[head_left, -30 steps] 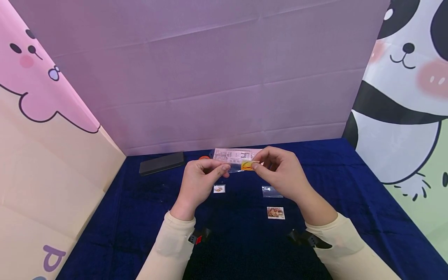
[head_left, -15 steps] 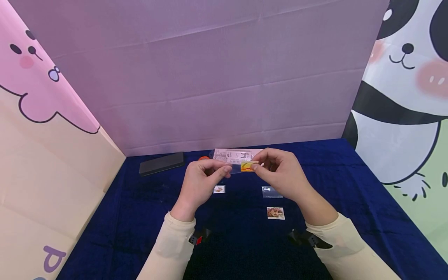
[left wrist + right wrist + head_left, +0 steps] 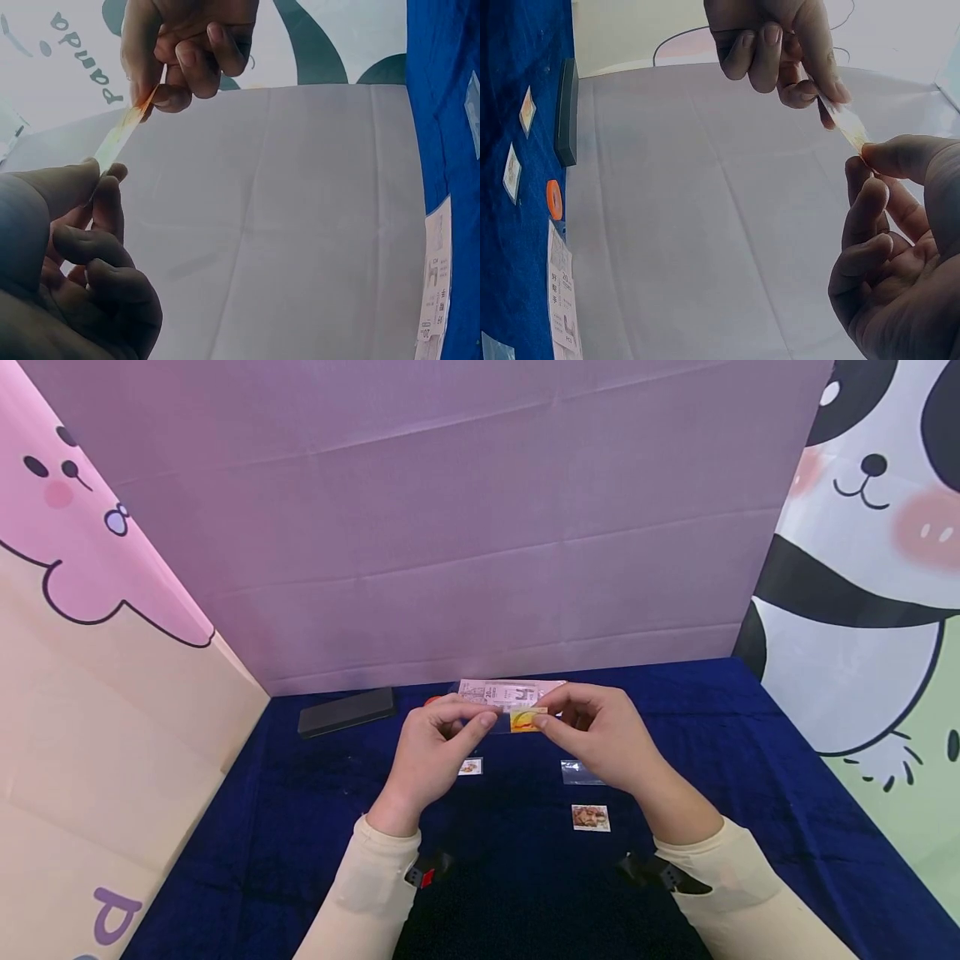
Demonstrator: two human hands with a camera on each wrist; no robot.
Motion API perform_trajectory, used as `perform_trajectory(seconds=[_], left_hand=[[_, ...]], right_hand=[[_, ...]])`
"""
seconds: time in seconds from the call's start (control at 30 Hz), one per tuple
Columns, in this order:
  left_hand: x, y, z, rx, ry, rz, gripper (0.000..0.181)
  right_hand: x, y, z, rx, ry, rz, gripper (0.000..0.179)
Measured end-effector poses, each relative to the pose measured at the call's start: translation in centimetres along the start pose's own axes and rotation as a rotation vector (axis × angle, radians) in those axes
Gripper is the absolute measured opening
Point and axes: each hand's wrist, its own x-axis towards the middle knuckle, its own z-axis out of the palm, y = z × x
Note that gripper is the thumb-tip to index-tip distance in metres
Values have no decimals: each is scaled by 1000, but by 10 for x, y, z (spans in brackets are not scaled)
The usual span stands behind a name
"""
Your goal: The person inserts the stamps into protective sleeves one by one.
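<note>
Raised over the blue-covered table, my left hand (image 3: 431, 747) pinches one end of a small clear plastic sleeve (image 3: 112, 146) between thumb and forefinger. The right hand (image 3: 600, 731) pinches a small yellow stamp-like picture (image 3: 525, 720) at the sleeve's other end. Both wrist views show sleeve and picture edge-on, as one thin strip from hand to hand. The picture overlaps the sleeve; how far it lies inside I cannot tell. On the cloth below are a small white-edged stamp (image 3: 471, 766), a larger brown stamp (image 3: 591, 817) and another clear sleeve (image 3: 582, 772).
Behind the hands lies a pink printed packet (image 3: 510, 692). An orange ring (image 3: 553, 199) sits beside it, mostly covered by the left hand in the head view. A flat dark case (image 3: 347, 712) rests at the back left. Fabric walls (image 3: 480, 527) enclose the table.
The right hand has shifted slightly left and down with the yellow picture, which is now nearer the left fingertips. The left hand is almost still, its forefinger reaching a little further right.
</note>
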Motion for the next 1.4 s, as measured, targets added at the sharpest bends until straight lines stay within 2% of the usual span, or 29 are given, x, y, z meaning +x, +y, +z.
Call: perform_trajectory(seconds=[0.17,0.4,0.63,0.73,0.97,1.4], left_hand=[[0,2,1,-14,25,-7,11],[1,2,1,-41,75,-49,10],[1,2,0,-126,23,-56,13],[1,2,0,-115,9,-42,14],[-1,1,0,-67,44,-29,14],[-1,2,-1,-63,86,-33,10]], right_hand=[[0,0,0,12,-8,-5,7],[2,0,0,44,14,11,8],[2,0,-1,43,21,23,4],[2,0,-1,31,27,28,6],[1,1,-1,11,27,30,3],[0,-1,-5,32,36,55,10]])
